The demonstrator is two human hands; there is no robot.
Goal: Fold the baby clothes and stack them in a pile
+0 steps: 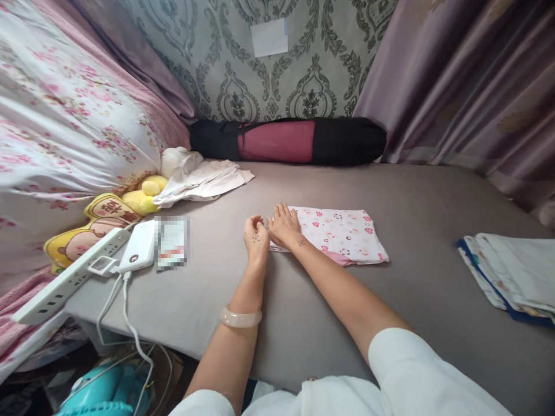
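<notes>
A folded white cloth with pink prints, perhaps a garment, lies flat on the grey-covered surface in front of me. My right hand rests on its left end, palm down with fingers stretched out. Just left of the cloth is my left hand, its fingers curled in and nothing visible between them. A pale bangle circles my left forearm. Some pink fabric shows at the cloth's near edge.
At right lies a stack of folded cloths. A crumpled white cloth, yellow plush toys, a power strip and a white power bank with cables are at left. A black and pink bag lies along the back.
</notes>
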